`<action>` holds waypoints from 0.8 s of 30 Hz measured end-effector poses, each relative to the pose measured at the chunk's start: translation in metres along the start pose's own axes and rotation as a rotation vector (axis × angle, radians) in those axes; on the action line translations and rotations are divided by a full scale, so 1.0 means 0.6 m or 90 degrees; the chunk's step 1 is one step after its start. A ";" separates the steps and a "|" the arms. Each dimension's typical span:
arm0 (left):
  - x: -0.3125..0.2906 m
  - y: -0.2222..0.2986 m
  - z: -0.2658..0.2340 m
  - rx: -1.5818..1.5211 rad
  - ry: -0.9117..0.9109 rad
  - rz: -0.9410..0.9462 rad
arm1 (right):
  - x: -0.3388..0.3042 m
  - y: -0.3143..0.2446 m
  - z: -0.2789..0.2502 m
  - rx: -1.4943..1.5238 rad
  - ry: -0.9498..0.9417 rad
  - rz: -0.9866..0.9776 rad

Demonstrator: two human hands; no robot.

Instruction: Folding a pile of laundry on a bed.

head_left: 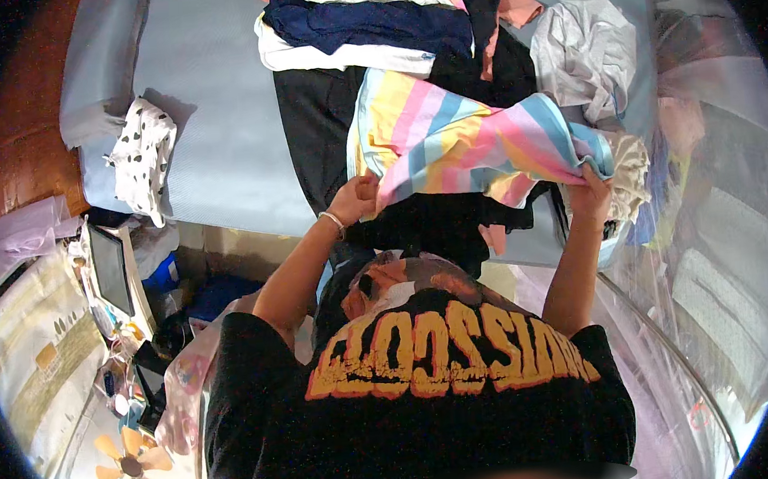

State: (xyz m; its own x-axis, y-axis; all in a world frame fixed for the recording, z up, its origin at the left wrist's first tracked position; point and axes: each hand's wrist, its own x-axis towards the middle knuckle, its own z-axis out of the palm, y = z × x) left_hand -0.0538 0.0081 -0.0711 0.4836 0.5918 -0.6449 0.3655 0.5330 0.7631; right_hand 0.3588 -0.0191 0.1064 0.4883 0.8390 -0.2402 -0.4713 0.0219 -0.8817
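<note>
A pastel-striped cloth (457, 141) in pink, yellow, blue and white, edged with turquoise trim, stretches between my hands; whether it is a garment or a towel I cannot tell. My left hand (360, 197) pinches its lower left edge and wears a bracelet at the wrist. At the right end, my right hand (589, 197) grips the trimmed edge. Beneath the cloth lie black trousers or similar black clothing (309, 120). Just right of my right hand is a crumpled cream cloth (630, 173).
Navy (369, 22) and white clothes lie heaped at the far side of the blue bed (205, 101). A grey-white garment (584, 47) is bunched at the right, a spotted white cloth (141, 158) at the left. Sheer netting (726, 171) hangs right; a fan (133, 467) stands lower left.
</note>
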 end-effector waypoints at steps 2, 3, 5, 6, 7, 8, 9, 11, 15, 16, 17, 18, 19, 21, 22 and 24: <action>-0.005 0.010 0.006 0.138 0.113 -0.022 | -0.029 -0.001 0.006 -0.180 0.006 -0.059; -0.005 -0.001 0.010 0.108 0.126 0.009 | -0.046 -0.001 0.011 -0.102 0.030 -0.025; -0.047 0.069 -0.007 0.029 0.093 -0.047 | -0.058 -0.004 0.005 -0.190 0.028 -0.076; -0.070 0.095 -0.018 -0.051 0.063 -0.110 | -0.064 -0.007 0.003 -0.278 0.026 -0.120; -0.076 0.045 -0.039 -0.355 0.099 -0.111 | -0.064 -0.009 0.008 -0.261 0.032 -0.140; -0.096 0.050 -0.060 -0.349 0.139 -0.128 | -0.069 -0.012 -0.003 -0.263 0.039 -0.146; -0.117 0.039 -0.086 -0.248 0.174 -0.102 | -0.072 -0.016 -0.011 -0.234 0.084 -0.153; -0.137 -0.028 -0.136 -0.057 0.223 -0.147 | -0.079 -0.021 0.016 -0.007 0.162 -0.063; -0.145 0.001 -0.085 0.240 0.398 0.147 | -0.098 0.008 0.000 -0.035 0.087 -0.061; -0.142 0.013 -0.068 0.307 0.373 0.303 | -0.108 0.006 0.009 -0.036 0.088 -0.064; -0.145 0.035 -0.049 0.388 0.326 0.381 | -0.116 0.006 0.014 -0.035 0.071 -0.072; -0.129 0.030 -0.032 0.431 0.292 0.438 | -0.124 0.003 0.015 -0.034 0.056 -0.081; -0.117 0.026 -0.017 0.448 0.248 0.469 | -0.128 0.004 0.011 -0.038 0.061 -0.096; -0.112 0.034 0.016 0.472 0.234 0.402 | -0.145 -0.002 0.016 -0.052 0.085 -0.086; -0.108 0.040 0.028 0.493 0.226 0.337 | -0.149 -0.010 0.020 -0.065 0.103 -0.077; -0.087 0.019 0.032 0.496 0.272 0.288 | -0.153 -0.016 0.024 -0.069 0.071 -0.094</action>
State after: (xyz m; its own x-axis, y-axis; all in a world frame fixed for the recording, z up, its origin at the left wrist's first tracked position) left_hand -0.0598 -0.0284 -0.0278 0.4355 0.8907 -0.1303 0.7109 -0.2515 0.6567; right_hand 0.3078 -0.0885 0.1426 0.6275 0.7654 -0.1430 -0.3101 0.0773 -0.9476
